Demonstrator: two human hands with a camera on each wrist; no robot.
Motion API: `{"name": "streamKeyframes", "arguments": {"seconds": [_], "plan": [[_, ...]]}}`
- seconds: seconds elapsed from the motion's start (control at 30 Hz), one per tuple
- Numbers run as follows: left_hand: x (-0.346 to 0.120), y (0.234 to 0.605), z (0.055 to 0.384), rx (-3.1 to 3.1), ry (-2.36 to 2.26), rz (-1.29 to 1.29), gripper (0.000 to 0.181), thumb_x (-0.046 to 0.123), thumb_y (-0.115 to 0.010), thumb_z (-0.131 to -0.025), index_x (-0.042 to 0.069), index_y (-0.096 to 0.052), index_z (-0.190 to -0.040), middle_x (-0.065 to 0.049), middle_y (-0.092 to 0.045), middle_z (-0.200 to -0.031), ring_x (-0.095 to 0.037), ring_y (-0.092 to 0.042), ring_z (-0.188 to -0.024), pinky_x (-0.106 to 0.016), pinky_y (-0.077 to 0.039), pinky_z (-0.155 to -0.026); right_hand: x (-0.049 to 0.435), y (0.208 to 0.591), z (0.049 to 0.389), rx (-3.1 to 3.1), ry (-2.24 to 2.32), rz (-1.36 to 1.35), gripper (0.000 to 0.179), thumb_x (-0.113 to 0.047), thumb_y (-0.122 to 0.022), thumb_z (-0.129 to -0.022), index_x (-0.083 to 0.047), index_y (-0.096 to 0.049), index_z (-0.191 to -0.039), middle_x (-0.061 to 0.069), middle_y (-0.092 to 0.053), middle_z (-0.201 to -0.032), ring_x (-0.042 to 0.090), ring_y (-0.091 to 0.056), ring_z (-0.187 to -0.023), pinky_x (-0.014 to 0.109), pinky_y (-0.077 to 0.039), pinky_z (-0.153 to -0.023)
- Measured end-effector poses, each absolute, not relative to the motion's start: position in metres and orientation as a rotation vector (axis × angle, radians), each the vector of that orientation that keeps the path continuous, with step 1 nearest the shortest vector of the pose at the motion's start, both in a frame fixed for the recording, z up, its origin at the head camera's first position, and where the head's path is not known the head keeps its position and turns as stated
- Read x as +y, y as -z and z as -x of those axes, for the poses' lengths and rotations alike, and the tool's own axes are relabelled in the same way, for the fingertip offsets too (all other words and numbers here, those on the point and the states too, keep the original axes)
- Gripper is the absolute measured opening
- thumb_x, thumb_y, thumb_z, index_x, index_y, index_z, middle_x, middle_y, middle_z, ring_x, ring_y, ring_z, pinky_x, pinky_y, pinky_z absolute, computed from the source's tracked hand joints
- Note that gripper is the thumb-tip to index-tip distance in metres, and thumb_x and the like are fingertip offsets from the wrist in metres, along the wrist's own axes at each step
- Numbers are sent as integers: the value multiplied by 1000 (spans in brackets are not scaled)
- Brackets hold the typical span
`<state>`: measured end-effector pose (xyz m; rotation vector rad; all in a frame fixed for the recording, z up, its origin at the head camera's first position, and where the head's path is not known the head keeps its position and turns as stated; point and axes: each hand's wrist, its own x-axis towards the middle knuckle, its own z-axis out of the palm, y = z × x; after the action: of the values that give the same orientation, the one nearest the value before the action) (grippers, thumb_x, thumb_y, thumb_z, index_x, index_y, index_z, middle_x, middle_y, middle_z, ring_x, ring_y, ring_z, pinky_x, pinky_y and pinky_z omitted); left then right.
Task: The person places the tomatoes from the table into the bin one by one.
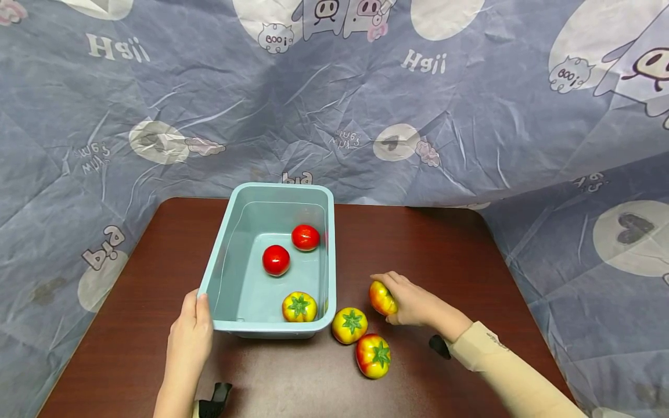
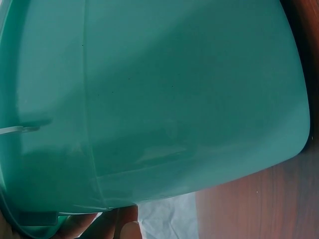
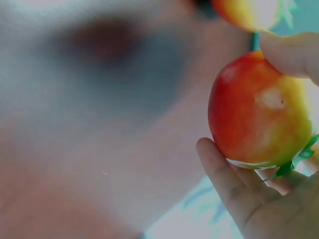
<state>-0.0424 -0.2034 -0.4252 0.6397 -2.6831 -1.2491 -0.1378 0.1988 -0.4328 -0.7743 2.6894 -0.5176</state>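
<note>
A light blue plastic bin [image 1: 261, 325] stands on the brown table, and my left hand [image 1: 190, 331] grips its near left corner by the rim. Inside lie two red tomatoes, one nearer the middle [image 1: 276, 260] and one by the right wall [image 1: 305, 238], plus a yellow tomato [image 1: 299, 307] with a green leafy top. Right of the bin, my right hand [image 1: 413, 300] holds a red-and-yellow tomato [image 3: 259, 114] between thumb and fingers. Two more yellow-red tomatoes, one beside the bin's corner [image 1: 349, 325] and one closer to me [image 1: 373, 356], sit on the table.
The brown tabletop [image 1: 428, 244] extends to both sides of the bin. Behind it hangs a wrinkled grey-blue printed cloth [image 1: 313, 104], which also covers the right side. A black strap [image 1: 215, 400] shows at my left wrist.
</note>
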Motion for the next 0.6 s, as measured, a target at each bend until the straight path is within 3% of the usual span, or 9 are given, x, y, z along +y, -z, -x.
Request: {"name": "streamKeyframes", "arguments": {"seconds": [0.6], "plan": [[-204, 425, 42, -2670, 1253, -629, 47, 34, -26, -107, 7, -41, -142, -34, -56, -129, -55, -53, -114, -67, -38, -87, 156, 346, 172, 2801, 496, 889, 85, -11, -80, -74, -12, -38, -148, 14, -46, -136, 29, -50, -115, 44, -53, -88]]}}
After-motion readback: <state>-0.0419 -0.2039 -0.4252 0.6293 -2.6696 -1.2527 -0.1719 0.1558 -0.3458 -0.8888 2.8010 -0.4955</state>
